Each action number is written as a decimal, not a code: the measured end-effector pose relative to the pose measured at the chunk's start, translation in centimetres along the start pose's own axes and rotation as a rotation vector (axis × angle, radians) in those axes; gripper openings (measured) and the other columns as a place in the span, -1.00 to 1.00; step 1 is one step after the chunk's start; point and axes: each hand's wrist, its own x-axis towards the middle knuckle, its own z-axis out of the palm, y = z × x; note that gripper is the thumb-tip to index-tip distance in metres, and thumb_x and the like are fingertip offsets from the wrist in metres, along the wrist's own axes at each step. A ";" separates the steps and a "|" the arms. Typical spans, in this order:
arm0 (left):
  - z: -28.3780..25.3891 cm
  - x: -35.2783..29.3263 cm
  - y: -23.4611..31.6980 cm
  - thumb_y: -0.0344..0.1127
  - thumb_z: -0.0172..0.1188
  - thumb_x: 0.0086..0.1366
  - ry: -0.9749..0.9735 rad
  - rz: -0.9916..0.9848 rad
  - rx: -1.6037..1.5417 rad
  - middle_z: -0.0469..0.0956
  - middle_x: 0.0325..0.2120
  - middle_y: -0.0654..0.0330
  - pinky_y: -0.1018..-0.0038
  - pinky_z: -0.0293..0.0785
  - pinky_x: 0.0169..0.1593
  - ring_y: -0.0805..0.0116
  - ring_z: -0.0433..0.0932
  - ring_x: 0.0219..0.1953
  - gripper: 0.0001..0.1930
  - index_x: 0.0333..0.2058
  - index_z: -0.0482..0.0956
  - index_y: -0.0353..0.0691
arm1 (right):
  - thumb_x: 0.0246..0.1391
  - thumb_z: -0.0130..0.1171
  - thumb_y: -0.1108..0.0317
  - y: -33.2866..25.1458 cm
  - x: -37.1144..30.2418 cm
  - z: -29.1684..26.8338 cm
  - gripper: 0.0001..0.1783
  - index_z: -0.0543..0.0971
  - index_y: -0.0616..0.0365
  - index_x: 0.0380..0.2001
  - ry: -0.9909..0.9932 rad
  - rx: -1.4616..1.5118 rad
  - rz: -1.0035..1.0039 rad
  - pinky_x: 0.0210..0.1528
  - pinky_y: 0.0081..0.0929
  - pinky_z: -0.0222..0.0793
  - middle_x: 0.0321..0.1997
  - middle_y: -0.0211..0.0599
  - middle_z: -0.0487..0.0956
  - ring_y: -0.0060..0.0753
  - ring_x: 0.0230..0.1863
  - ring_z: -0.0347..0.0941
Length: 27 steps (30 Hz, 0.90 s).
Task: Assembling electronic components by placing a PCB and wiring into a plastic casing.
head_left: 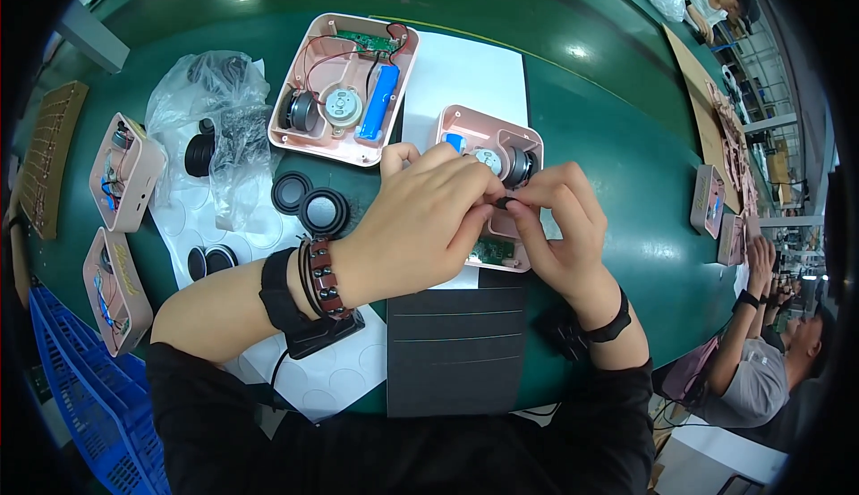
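Just off centre toward two o'clock, a bare left hand (pixel 429 218) and bare right hand (pixel 565 227) meet, fingertips pinching a small black oblong piece (pixel 506 202) over an open, pale-pink plastic casing (pixel 488 123). The piece looks light, easily dropped; best gripped by its ends.

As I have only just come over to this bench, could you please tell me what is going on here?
A person's right hand pinches a small black piece over an open pink housing. The left hand is right beside the piece too, but whether it also grips it is hard to tell. A second pink housing lies open beyond, with a blue cylinder and a green circuit board inside. Two round black parts lie to the left of the left hand.
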 end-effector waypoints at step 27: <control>-0.2 0.2 0.4 -0.27 0.31 0.16 -0.006 -0.038 -0.010 0.43 -0.53 0.41 0.34 -0.02 -0.15 0.43 0.37 -0.37 -0.85 -0.42 0.49 -0.09 | -0.19 0.22 0.71 0.3 -0.2 -0.1 -0.79 0.49 0.27 -0.41 0.020 0.037 -0.044 -0.43 -0.49 0.32 -0.40 -0.18 0.47 -0.29 -0.40 0.41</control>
